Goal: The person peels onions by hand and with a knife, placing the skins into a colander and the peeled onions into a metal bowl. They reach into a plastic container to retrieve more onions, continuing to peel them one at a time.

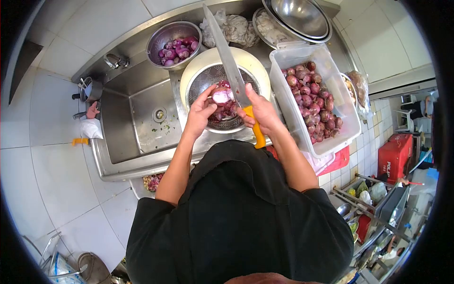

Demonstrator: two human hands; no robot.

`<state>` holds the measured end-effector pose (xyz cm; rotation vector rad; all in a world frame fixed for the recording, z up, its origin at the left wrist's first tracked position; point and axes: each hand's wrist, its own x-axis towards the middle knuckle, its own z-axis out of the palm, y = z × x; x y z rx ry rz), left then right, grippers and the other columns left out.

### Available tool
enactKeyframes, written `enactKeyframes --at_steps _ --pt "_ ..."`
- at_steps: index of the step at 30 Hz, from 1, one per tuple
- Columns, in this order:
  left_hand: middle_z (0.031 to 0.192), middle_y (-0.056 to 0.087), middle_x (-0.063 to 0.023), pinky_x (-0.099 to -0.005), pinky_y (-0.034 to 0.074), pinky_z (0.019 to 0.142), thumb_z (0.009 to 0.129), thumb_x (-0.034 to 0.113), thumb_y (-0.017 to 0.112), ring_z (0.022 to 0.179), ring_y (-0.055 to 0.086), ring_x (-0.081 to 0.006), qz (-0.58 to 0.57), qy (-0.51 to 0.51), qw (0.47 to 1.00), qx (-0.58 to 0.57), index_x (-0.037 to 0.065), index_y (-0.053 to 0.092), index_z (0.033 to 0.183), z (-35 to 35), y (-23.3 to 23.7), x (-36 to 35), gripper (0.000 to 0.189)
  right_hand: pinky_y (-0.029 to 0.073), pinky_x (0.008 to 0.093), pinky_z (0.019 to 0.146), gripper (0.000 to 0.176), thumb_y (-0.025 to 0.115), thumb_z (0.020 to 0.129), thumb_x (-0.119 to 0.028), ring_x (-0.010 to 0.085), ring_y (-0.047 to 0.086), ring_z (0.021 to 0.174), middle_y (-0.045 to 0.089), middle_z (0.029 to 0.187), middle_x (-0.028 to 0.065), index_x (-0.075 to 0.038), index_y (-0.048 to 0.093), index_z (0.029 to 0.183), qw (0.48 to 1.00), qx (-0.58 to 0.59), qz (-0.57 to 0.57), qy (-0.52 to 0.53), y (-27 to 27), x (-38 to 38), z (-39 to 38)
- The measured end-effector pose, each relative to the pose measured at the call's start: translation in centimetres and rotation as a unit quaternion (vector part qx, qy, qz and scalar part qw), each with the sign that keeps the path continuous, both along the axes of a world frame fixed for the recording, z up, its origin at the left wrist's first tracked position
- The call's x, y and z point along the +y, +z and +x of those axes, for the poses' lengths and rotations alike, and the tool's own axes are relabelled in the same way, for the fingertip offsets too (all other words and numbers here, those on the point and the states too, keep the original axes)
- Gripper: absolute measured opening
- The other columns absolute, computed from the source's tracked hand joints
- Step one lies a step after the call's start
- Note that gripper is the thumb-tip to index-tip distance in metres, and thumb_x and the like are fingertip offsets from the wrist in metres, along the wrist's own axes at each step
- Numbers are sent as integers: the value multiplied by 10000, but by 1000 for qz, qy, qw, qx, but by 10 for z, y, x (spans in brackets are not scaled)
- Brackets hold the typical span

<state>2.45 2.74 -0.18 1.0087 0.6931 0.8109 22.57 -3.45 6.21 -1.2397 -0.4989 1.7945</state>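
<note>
My left hand (202,111) holds a red onion (221,96) whose pale inner side shows, over a perforated metal colander (195,84). Reddish onion skins and pieces lie in the colander. In my right hand (261,110) is a large knife (224,51) with a yellow handle, gripped near the base of the blade. The blade points up and away, passing close to the right of the onion. A cream-coloured round board or basin rim (185,66) surrounds the colander.
A plastic bin (344,124) full of unpeeled red onions stands at the right. Peeled onions (178,50) fill another colander (152,46) at the back left. The steel sink basin (142,108) lies left, with green scraps by its drain. Metal bowls (302,18) and plastic bags (240,29) stand behind.
</note>
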Motion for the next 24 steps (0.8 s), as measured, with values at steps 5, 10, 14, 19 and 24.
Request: enactKeyframes --at_steps 5,10,14,19,24 --pt "1270 594 -86 -350 493 985 766 -76 721 1109 620 -222 335 58 860 381 1 449 1408 15 12 -9 701 338 252 396 632 467 955 -648 89 405 407 551 653 52 -28 574 1013 997 -67 22 33 -14 0 -11" --pt "1252 588 -103 -331 510 978 774 -136 701 1097 623 -208 78 81 992 55 -18 454 1371 18 -3 -19 657 342 252 397 642 464 950 -659 87 385 402 545 662 47 -29 541 1055 998 -7 -48 -35 -15 4 3" --pt "1256 571 -92 -340 514 982 796 -135 681 1121 600 -196 38 78 995 -54 18 459 1340 10 -6 -21 607 321 244 404 642 479 942 -661 83 366 404 526 650 49 -43 523 1111 997 -25 -68 -32 -29 7 10" --pt "1269 559 -102 -369 519 986 858 -58 661 1111 600 -210 -115 76 975 -171 55 496 1277 1 -11 -20 464 317 240 408 586 472 968 -614 80 400 427 537 654 35 -39 565 1031 993 -122 -8 -2 -30 6 1" --pt "1234 599 -104 -369 517 973 892 -5 646 1077 615 -206 -137 93 971 -175 58 512 1289 -2 -10 -18 424 314 237 414 561 458 985 -589 78 408 436 543 657 24 -47 594 933 981 -184 66 -10 -24 5 -3"
